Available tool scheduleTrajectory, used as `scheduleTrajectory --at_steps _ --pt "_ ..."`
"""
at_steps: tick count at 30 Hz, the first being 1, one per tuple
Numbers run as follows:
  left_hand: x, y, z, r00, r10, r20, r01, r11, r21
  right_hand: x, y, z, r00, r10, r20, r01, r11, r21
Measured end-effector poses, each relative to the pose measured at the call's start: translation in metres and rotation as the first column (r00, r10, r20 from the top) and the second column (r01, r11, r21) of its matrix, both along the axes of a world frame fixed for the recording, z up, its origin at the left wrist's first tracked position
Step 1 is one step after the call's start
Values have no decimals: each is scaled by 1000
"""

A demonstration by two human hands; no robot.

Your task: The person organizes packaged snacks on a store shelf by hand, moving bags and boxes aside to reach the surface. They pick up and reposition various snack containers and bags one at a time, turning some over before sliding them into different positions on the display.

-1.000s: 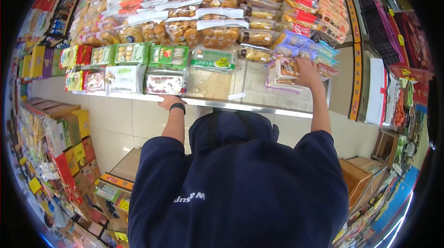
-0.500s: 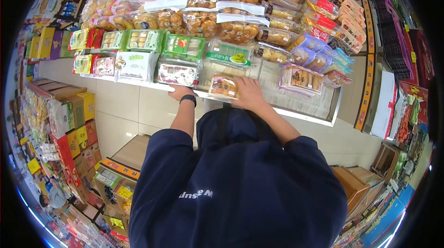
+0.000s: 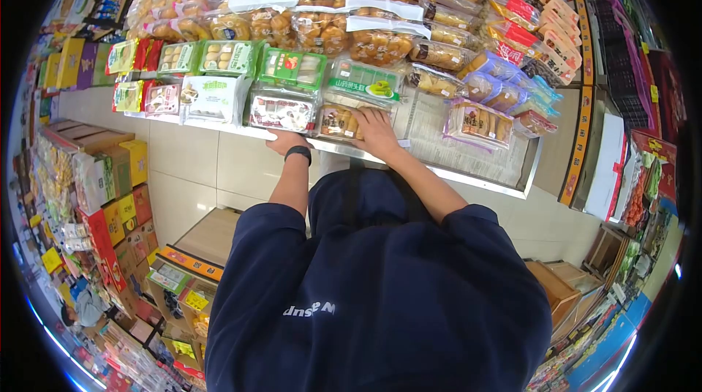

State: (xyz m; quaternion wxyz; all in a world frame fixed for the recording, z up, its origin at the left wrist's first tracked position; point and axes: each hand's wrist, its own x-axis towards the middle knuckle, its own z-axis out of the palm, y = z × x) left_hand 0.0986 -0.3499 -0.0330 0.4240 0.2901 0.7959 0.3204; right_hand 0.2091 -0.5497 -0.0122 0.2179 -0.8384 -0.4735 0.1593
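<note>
My right hand (image 3: 376,131) lies with its fingers spread on the right end of a clear pack of brown pastries (image 3: 340,121). That pack sits at the shelf's front edge, below a green-labelled box (image 3: 364,80). Left of it is a white and dark red pack (image 3: 282,112), under a green tray pack (image 3: 292,68). My left hand (image 3: 285,142), below a dark wristband, is at the shelf's metal edge (image 3: 336,148); its fingers are partly hidden under the packs.
Rows of bagged pastries (image 3: 380,44) fill the back of the display. A purple-edged pack (image 3: 479,123) sits on newspaper lining (image 3: 431,129) at the right. Cartons (image 3: 121,165) stand at the left and a wooden box (image 3: 559,293) at the lower right.
The pack of brown pastries has moved back and slightly left, into line beside the white and dark red pack. My right hand has moved left with it.
</note>
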Motion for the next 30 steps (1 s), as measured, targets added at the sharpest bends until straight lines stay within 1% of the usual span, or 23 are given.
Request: scheduleTrajectory --at_steps 2,3,6,7,8,11,12,14,15,17,18,19,20,23,24,26,29,30 --pt "-2 4 -9 1000 -21 -9 21 1000 4 2 -5 -4 999 32 -21 -31 999 30" --pt "-12 13 -51 995 -7 -104 8 1000 16 5 -9 -4 999 39 -28 -38 998 40" --pt "-10 9 -37 999 -35 -16 36 999 25 11 -40 14 994 57 -99 -47 994 98" --pt "-9 8 -36 999 -42 -26 42 999 10 14 -48 28 990 71 -124 -57 991 118" --pt "-9 8 -36 998 -48 -35 48 999 -5 18 -61 45 993 30 -118 -15 992 126" --pt "-13 14 -49 1000 -10 0 10 1000 -13 44 -113 55 982 -177 -62 183 978 97" --pt "-9 11 -36 1000 4 18 -4 1000 -8 51 -117 58 964 -256 -77 261 963 66" --pt "-8 8 -26 999 10 43 -10 1000 -1 68 -118 66 902 -420 -102 423 906 2" --pt "-8 7 -26 998 9 54 -9 1000 1 71 -113 60 845 -471 -253 474 879 -49" --pt "-3 6 -20 998 -4 64 4 1000 6 78 -91 36 667 -533 -521 537 828 -160" --pt "-2 2 -14 998 -16 55 16 1000 5 78 -83 23 495 -519 -697 607 781 -150" --pt "-3 3 -13 999 -24 44 24 1000 7 78 -72 12 299 -457 -837 665 729 -161" --pt "-5 5 -19 997 -17 80 15 1000 17 78 -62 1 89 -357 -930 710 678 -192" --pt "-2 3 -11 999 0 54 -1 1000 16 78 -26 23 200 -413 -889 619 756 -212" --pt "-2 4 -13 999 19 50 -19 1000 4 78 -18 23 216 -386 -897 607 772 -187" --pt "-5 7 -24 999 -1 43 -1 1000 26 83 0 24 248 -330 -911 584 801 -132" --pt "-5 9 -25 999 14 42 -16 999 34 89 17 2 154 -431 -889 717 667 -200" --pt "-5 9 -26 999 18 42 -19 999 31 90 20 7 168 -438 -883 720 666 -194"
